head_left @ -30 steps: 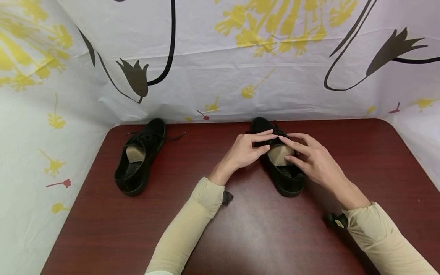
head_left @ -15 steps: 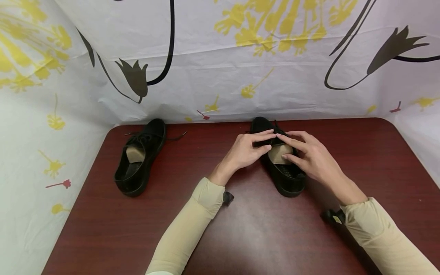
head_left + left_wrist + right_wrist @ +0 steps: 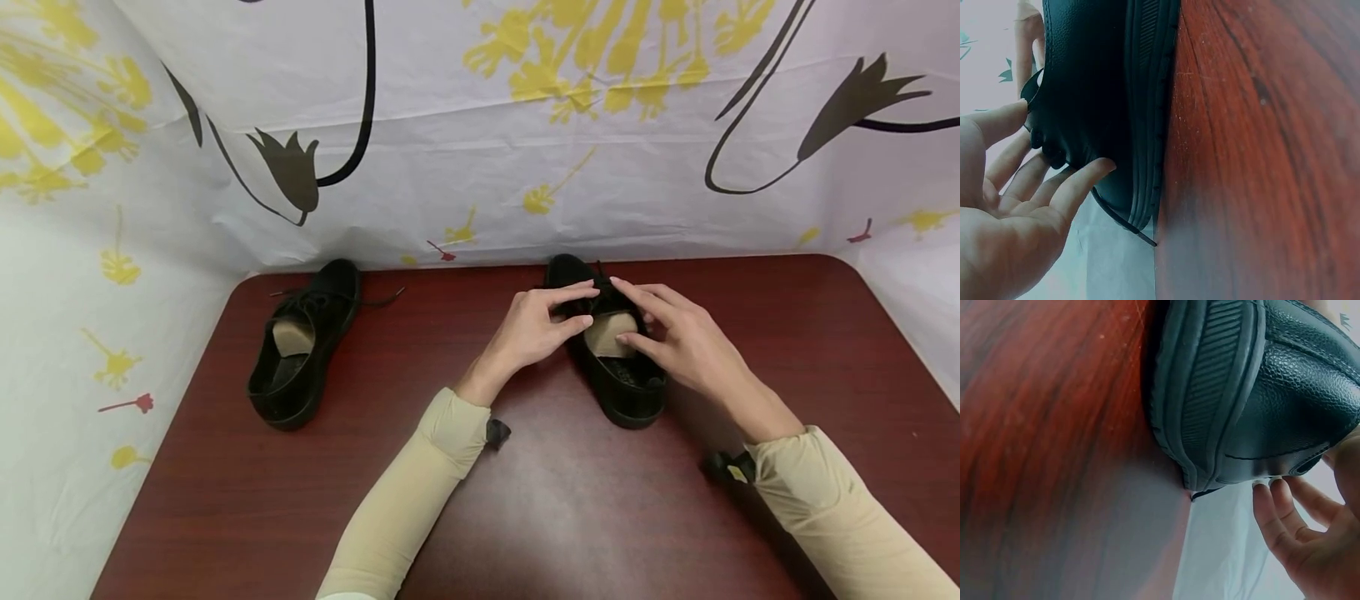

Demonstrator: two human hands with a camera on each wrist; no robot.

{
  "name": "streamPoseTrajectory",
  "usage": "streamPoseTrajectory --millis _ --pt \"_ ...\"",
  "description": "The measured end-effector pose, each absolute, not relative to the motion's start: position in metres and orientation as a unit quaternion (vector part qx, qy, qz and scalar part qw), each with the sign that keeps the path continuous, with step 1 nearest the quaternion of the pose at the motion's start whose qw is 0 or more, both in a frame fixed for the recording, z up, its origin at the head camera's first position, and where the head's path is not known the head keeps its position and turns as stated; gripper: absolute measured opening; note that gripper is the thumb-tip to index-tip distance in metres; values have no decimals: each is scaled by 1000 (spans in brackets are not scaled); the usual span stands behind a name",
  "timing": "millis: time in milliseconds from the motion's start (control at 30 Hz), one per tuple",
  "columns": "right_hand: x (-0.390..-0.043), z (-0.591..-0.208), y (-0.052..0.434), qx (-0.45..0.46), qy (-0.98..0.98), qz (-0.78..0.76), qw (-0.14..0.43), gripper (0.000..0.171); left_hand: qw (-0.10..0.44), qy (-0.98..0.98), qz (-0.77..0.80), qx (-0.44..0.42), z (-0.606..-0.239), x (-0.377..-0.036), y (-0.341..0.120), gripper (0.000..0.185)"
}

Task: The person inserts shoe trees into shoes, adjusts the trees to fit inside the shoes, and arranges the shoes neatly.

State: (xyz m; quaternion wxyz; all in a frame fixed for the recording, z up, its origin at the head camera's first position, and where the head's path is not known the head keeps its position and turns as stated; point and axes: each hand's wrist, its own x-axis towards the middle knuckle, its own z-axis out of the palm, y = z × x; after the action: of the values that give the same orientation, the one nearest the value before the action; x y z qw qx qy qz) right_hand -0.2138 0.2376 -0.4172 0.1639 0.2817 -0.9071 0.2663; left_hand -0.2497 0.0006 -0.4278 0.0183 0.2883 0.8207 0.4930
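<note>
A black lace-up shoe [image 3: 626,392] stands on the dark red table [image 3: 525,508], toe towards the back wall. Both hands are at its lace area. My left hand [image 3: 536,329] has straight fingers, index over the laces and thumb lower, touching the shoe's left side [image 3: 1097,81]. My right hand [image 3: 678,337] reaches in from the right with its fingers spread and its thumb by the tan insole [image 3: 603,333]. In the right wrist view its fingertips [image 3: 1266,487] touch the shoe's edge [image 3: 1260,381]. A loose lace end [image 3: 1125,222] hangs by the sole.
A second black shoe [image 3: 296,367] with untied laces stands at the table's back left. A white sheet with yellow and black flower prints [image 3: 480,167] walls in the back and both sides. Bare tabletop lies in front of the shoes.
My right hand has shifted slightly back along the shoe, its index finger now further over the laces. My left hand and both shoes have stayed where they were.
</note>
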Motion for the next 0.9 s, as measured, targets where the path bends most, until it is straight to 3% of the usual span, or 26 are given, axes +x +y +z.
streamPoseTrajectory --millis 900 --pt "-223 -418 233 262 -918 247 163 75 12 805 519 286 -432 -250 1 36"
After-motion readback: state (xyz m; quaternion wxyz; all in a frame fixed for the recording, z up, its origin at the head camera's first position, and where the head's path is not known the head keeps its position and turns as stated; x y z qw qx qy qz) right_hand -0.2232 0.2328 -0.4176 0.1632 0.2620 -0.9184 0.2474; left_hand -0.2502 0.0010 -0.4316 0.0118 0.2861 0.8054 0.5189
